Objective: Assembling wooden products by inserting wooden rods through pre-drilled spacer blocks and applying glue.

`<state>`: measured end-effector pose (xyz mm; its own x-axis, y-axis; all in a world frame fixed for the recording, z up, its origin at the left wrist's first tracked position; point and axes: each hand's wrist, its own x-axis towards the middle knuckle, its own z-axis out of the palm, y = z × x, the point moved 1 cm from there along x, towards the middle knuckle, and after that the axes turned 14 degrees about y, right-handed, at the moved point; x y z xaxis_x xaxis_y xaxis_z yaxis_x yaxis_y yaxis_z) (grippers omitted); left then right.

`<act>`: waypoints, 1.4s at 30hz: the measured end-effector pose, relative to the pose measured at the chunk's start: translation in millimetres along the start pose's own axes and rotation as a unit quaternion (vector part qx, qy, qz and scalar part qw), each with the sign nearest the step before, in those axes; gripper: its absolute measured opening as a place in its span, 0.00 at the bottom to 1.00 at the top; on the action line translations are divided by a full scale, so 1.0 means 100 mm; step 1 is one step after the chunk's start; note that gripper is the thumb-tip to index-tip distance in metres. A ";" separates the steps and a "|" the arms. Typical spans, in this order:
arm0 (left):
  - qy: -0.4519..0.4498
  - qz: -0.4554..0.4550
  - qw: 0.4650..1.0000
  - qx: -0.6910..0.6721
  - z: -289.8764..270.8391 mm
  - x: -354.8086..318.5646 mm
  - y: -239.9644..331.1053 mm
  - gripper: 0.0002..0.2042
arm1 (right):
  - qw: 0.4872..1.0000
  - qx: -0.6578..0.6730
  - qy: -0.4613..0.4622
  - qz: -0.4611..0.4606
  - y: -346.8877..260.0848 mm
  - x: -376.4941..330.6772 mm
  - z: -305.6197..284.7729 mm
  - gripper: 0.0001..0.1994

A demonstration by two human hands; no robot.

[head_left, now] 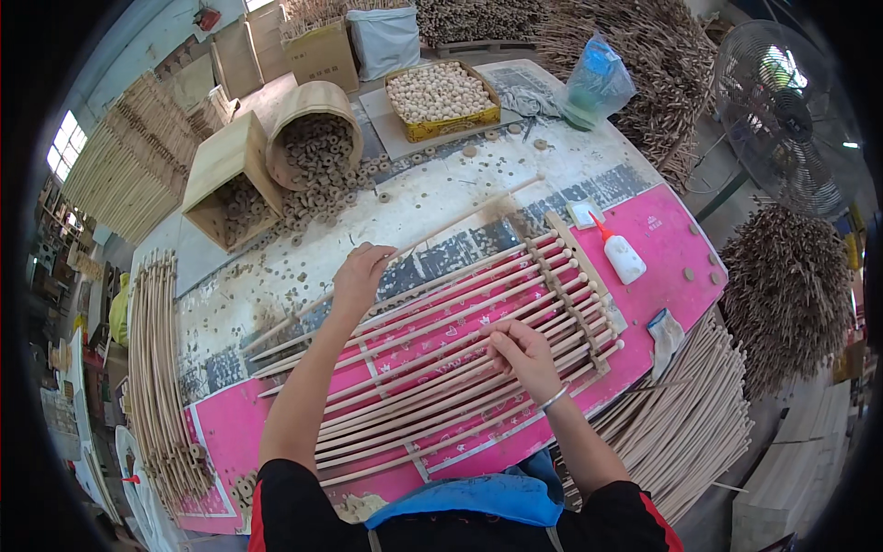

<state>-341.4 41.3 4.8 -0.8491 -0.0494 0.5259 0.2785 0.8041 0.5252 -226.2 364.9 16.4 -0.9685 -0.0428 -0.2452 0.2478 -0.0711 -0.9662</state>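
My left hand (361,276) is closed around a long thin wooden stick (441,230), which slants from lower left to upper right above the table. Below it, several similar wooden rods (441,383) lie side by side across the pink sheet. Small round balls cap many of their right ends, where a notched wooden rack (570,308) spaces them. Over the middle of this row hovers my right hand (522,354), thumb and fingertips pinched together. Whatever may be between those fingertips is too small or hidden to make out.
A white glue bottle (625,259) with a red tip lies at right. Behind are a yellow crate of wooden balls (441,99), a tipped round tub (315,103) and a wooden box (230,175), both spilling wooden rings. Bundled rods (152,350) lie left; a fan (782,115) stands right.
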 end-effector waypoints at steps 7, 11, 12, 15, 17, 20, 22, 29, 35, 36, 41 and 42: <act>-0.161 -0.075 0.977 -0.117 -0.99 -0.52 0.65 0.14 | 0.978 0.203 -0.030 0.032 -0.02 0.34 0.46 0.22; -0.160 -0.037 0.980 -0.110 -1.40 -0.91 0.83 0.15 | 0.976 0.205 -0.038 0.064 0.01 0.31 0.63 0.17; -0.163 -0.059 0.982 -0.079 -1.57 -1.01 0.82 0.16 | 0.977 0.201 -0.031 0.057 0.01 0.29 0.63 0.17; -0.078 -0.019 0.996 0.046 -2.02 -1.29 0.77 0.19 | 0.979 0.200 -0.008 0.038 -0.03 0.25 0.54 0.17; -0.087 -0.081 0.992 0.051 -2.26 -1.48 0.67 0.20 | 0.980 0.198 0.014 0.036 -0.06 0.26 0.46 0.17; -0.124 -0.168 0.978 -0.011 -2.46 -1.74 0.49 0.22 | 0.979 0.199 0.014 0.041 -0.06 0.30 0.36 0.17; -0.142 -0.198 0.968 -0.055 -2.48 -1.86 0.42 0.23 | 0.976 0.211 -0.012 0.041 -0.06 0.31 0.33 0.16; -0.114 -0.150 0.982 -0.026 -1.87 -1.68 0.88 0.29 | 0.975 0.191 -0.093 0.066 0.04 -0.20 1.02 0.16; -0.112 -0.156 0.978 -0.077 -1.33 -1.42 1.38 0.39 | 0.975 0.189 -0.101 0.064 0.11 -0.34 1.14 0.17; -0.095 -0.141 0.975 -0.145 -1.32 -1.40 1.40 0.40 | 0.977 0.182 -0.103 0.045 0.10 -0.31 1.04 0.17; -0.158 -0.220 0.948 -0.168 -1.33 -1.47 1.41 0.37 | 0.977 0.092 -0.175 0.077 0.12 -0.42 0.95 0.20; -0.170 -0.232 0.941 -0.178 -1.33 -1.49 1.41 0.36 | 0.973 0.132 -0.186 0.041 0.11 -0.44 0.91 0.18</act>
<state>-115.8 83.3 89.1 -0.9940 -0.1057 -0.0283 -0.0768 0.4895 0.8686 -178.7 275.0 24.2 -0.8821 -0.4126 -0.2274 0.3685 -0.3035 -0.8787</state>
